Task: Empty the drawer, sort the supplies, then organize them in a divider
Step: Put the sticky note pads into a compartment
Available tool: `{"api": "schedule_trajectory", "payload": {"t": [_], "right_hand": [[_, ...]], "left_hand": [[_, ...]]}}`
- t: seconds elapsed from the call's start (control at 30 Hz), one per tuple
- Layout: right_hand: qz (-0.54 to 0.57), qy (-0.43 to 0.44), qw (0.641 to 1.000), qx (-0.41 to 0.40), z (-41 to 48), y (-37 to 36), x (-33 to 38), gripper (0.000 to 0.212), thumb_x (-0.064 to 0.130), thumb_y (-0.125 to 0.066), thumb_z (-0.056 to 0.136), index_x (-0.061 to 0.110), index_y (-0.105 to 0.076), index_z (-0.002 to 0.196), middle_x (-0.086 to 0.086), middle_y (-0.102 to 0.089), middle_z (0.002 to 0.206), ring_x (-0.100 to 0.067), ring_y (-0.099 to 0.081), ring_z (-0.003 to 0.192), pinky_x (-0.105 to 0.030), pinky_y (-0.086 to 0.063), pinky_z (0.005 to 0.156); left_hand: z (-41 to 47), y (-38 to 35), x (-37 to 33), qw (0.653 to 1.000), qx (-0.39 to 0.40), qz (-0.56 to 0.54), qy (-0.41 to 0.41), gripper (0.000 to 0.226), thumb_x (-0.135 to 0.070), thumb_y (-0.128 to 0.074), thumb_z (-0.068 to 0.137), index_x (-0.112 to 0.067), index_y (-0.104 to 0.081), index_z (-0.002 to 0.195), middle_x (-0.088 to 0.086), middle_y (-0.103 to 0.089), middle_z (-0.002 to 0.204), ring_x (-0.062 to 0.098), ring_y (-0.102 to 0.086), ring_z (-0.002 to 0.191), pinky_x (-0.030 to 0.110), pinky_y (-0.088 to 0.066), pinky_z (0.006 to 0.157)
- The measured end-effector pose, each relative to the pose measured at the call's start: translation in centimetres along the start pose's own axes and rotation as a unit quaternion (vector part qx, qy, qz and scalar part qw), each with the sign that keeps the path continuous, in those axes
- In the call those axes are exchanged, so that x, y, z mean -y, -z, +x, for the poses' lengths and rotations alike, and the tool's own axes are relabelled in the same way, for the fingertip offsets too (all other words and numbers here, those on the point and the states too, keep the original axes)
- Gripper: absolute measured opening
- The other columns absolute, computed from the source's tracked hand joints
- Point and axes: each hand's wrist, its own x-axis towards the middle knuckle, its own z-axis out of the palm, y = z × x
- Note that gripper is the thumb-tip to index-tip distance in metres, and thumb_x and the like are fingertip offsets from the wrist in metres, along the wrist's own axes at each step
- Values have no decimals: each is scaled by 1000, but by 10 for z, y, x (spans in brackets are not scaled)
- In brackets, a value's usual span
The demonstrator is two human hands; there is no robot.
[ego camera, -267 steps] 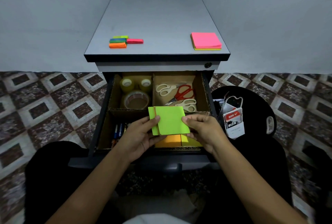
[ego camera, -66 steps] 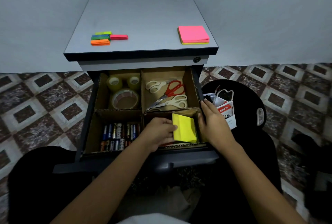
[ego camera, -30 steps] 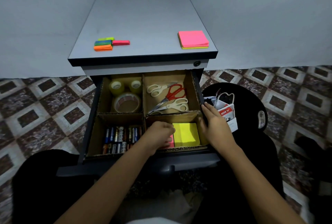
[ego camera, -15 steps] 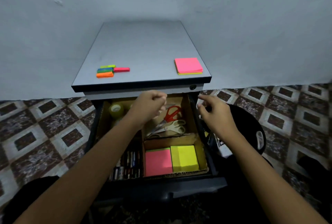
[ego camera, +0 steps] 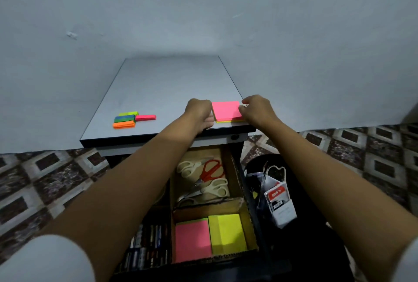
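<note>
A stack of sticky notes with a pink top (ego camera: 226, 110) lies near the front right corner of the grey cabinet top (ego camera: 167, 82). My left hand (ego camera: 200, 114) grips its left edge with curled fingers, and my right hand (ego camera: 256, 109) pinches its right edge. Below, the open drawer holds a cardboard divider (ego camera: 233, 207). Its front right compartment holds a pink pad (ego camera: 192, 239) beside a yellow pad (ego camera: 227, 233). Scissors (ego camera: 209, 174) fill the back right compartment. Batteries (ego camera: 147, 245) lie in the front left one, partly hidden by my left arm.
Small coloured sticky tabs (ego camera: 130, 119) sit in a cluster at the front left of the cabinet top. A black stool (ego camera: 316, 191) to the right of the drawer carries a card holder and other small items (ego camera: 279, 200). Patterned floor tiles surround the cabinet.
Both hands left the drawer's front right compartment and rose to the cabinet top, where they now hold the pink-topped stack. The view tilted upward.
</note>
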Motion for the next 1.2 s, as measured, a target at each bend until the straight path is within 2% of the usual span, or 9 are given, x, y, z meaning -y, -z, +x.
{"api": "schedule_trajectory", "payload": {"t": [0.13, 0.23, 0.33, 0.4, 0.57, 0.73, 0.83, 1.0, 1.2], "right_hand": [[-14, -32, 999, 17, 10, -5, 6, 16, 8, -50, 90, -3, -61, 94, -17, -61, 93, -36, -54, 97, -30, -45, 69], [6, -70, 997, 9, 10, -9, 9, 31, 3, -50, 86, 8, -36, 59, -7, -34, 59, -28, -40, 75, -24, -24, 45], [78, -96, 992, -5, 7, -14, 8, 8, 4, -54, 87, 0, -61, 86, -15, -59, 85, -32, -54, 90, -23, -39, 62], [115, -116, 986, -14, 7, -17, 4, 26, 5, -57, 87, -3, -62, 111, -16, -63, 110, -29, -58, 103, -29, -47, 78], [163, -122, 979, -19, 2, -20, 5, 28, 3, -59, 85, -10, -63, 110, -24, -64, 112, -33, -61, 105, -44, -50, 92], [302, -144, 942, -17, -14, -24, 1, 25, 4, -65, 82, 2, -63, 107, -17, -64, 105, -30, -63, 96, -41, -53, 86], [416, -151, 897, -9, -33, -23, 1, 29, 3, -64, 85, -2, -58, 112, -13, -61, 87, -21, -58, 69, -32, -52, 63], [448, -148, 881, 35, -75, -25, 1, 6, 7, -64, 87, 6, -60, 82, -5, -58, 71, -13, -51, 58, -20, -44, 46], [478, -157, 858, 103, -123, -47, -9, 14, 9, -62, 88, 9, -58, 75, -6, -59, 74, -12, -55, 60, -16, -46, 40]], "left_hand": [[0, -5, -9, 999, 1, -15, 42, 26, 3, -29, 94, -3, -37, 70, 12, -44, 68, 20, -43, 58, 30, -39, 59], [-1, -5, -11, 997, -3, -26, 68, 26, 0, -29, 96, -3, -36, 71, 12, -46, 69, 21, -48, 60, 32, -45, 66], [2, -3, -8, 996, 1, -32, 86, 26, -2, -29, 97, -4, -38, 73, 9, -48, 70, 17, -50, 62, 34, -48, 82], [3, -3, -6, 995, 4, -25, 97, 27, -4, -31, 98, -6, -40, 72, 5, -50, 64, 13, -49, 61, 33, -47, 80], [0, -4, -3, 994, 11, -28, 101, 29, -5, -33, 98, -12, -40, 70, -2, -38, 60, 7, -37, 53, 30, -44, 77], [-7, 3, 3, 995, 8, -53, 88, 25, -6, -38, 96, -14, -43, 73, -2, -36, 63, 8, -36, 53, 30, -47, 74], [-18, 16, 14, 993, 21, -74, 91, 22, -6, -42, 96, -13, -46, 75, -1, -42, 64, 9, -43, 55, 31, -46, 77], [-53, 40, 44, 989, 43, -111, 84, 2, -9, -52, 94, -9, -54, 93, 5, -60, 82, 17, -59, 81, 34, -45, 83], [-93, 68, 85, 979, 69, -178, 75, 4, -6, -55, 90, -7, -58, 87, 6, -67, 78, 17, -62, 74, 24, -56, 59]]}}
